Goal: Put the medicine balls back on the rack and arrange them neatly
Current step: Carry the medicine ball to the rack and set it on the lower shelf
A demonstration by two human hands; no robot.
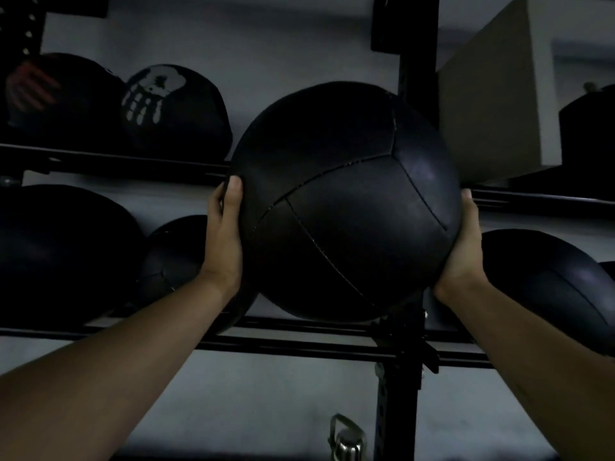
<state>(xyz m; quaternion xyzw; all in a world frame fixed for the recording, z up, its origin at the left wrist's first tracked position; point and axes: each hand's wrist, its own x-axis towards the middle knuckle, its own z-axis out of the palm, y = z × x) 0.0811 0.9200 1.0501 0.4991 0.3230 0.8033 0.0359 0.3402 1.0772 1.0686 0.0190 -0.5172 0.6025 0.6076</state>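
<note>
I hold a large black stitched medicine ball [346,201] up in front of the black rack [299,344]. My left hand [223,234] presses its left side and my right hand [464,244] cups its lower right side. The ball hangs before the gap between the upper rail [116,163] and the lower rail, next to the rack's upright post [414,61]. On the upper shelf sit a ball with a red print [56,94] and one with a white skull print [176,111]. The lower shelf carries dark balls at the left [63,254], middle [176,261] and right [545,281].
A pale grey box [492,91] sits on the upper right shelf, close to the held ball. A dark weight [589,134] stands beside it. A metal handle [346,437] shows low near the post. The wall behind is light grey and the scene is dim.
</note>
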